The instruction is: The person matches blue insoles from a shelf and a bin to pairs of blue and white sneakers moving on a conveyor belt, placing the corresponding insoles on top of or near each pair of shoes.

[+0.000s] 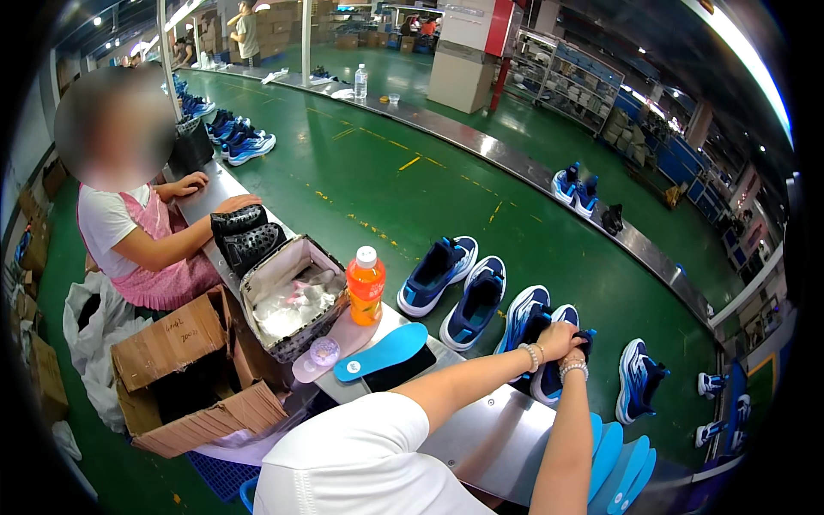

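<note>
My left hand (559, 340) and my right hand (577, 352) are close together at the collar of a blue and white sneaker (547, 378) on the green belt. Both appear closed on its dark upper edge, though most fingertips are hidden. A matching sneaker (522, 316) stands just left of it, partly behind my left wrist. Farther left are two more sneakers, one with a dark opening (439, 273) and its neighbour (477, 302). To the right of my hands stands a single sneaker (638, 382). Several blue insoles (629, 472) fan out beside my right forearm.
On the metal ledge (489, 438) lie a blue insole (382, 352) and a dark flat object (399, 372). An orange drink bottle (366, 287), a patterned box (292, 343) and an open carton (176, 343) stand left. A person in a pink apron (154, 232) sits beyond.
</note>
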The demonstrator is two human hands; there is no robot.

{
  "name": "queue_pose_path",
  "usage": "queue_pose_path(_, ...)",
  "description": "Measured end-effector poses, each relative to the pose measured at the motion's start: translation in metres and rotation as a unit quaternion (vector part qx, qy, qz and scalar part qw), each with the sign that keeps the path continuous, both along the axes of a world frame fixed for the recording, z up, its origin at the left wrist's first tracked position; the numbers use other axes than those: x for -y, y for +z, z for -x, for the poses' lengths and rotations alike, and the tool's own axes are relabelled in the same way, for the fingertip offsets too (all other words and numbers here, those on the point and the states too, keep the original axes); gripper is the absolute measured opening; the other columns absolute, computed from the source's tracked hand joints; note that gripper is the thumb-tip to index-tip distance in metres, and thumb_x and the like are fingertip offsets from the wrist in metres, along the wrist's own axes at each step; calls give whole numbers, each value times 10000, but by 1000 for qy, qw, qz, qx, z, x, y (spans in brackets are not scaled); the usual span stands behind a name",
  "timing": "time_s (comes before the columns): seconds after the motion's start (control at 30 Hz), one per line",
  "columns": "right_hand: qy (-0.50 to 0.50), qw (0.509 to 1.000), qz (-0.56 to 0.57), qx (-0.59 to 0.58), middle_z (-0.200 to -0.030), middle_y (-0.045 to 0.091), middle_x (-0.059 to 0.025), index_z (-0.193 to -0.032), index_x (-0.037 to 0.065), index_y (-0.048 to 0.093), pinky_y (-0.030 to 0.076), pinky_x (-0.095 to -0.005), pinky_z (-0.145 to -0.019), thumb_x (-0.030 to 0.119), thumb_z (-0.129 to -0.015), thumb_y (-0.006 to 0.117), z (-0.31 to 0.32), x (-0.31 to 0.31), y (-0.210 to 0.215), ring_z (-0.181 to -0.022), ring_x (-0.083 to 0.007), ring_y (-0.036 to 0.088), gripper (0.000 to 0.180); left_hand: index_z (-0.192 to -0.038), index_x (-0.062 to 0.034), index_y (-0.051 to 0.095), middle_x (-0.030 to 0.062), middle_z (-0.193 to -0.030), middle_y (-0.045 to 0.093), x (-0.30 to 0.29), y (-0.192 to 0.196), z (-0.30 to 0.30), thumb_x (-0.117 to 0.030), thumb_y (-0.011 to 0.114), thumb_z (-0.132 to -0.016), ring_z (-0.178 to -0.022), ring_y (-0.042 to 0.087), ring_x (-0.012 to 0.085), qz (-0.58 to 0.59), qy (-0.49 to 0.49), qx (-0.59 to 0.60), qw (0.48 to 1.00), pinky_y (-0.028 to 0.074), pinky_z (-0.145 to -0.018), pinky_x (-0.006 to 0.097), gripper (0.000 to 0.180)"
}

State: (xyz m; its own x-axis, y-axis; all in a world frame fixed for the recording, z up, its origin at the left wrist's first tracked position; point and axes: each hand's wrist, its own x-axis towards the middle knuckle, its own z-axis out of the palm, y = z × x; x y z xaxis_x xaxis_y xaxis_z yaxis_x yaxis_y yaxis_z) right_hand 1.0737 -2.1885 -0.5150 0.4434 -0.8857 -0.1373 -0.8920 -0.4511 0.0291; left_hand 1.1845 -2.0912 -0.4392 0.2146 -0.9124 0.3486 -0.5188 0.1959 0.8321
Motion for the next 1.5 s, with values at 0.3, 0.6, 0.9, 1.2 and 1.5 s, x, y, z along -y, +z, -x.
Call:
queue_pose_path(0.3,-40,997,-64,-21,-1038,576,-174,-1095,81,527,465,-397,-786,194,-819,480,-19,-34,42,-928,-334,562,302,-768,-27,607,179,-734,603,-3,2,-6,-344,577,-765,-724,588,334,-4,21,23,1000,469,-661,417,319)
queue_pose_path(0.6,83,966,-27,242,-1171,449,-253,-1048,-10,515,349,-398,-917,130,-735,572,17,-136,121,-1093,-388,426,347,-868,-22,553,178,-829,581,3,-4,-6,-231,575,-737,-783,573,329,45,0,63,997,456,-693,412,248)
queue_pose_path(0.9,-123,950,252,136,-1002,556,-224,-1099,0,518,403,-409,-792,382,-763,597,194,-255,101,-891,-353,522,515,-722,-55,669,138,-815,636,15,10,62,-110,554,-650,-779,607,302,-57,-148,425,891,498,-659,388,146)
queue_pose_path(1.2,-178,954,161,178,-1317,314,-195,-1193,51,450,157,-504,-1013,400,-772,541,151,-271,81,-1214,-391,265,555,-861,-26,650,169,-937,616,46,-57,1,-167,509,-694,-844,596,282,-250,-238,544,765,461,-752,359,260)
queue_pose_path(1.5,-201,935,183,229,-1308,340,-168,-1167,77,492,155,-502,-1019,369,-776,554,146,-276,82,-1227,-373,264,491,-865,1,626,128,-898,619,40,-24,-44,-114,465,-722,-789,574,224,-249,-441,507,698,450,-720,313,245)
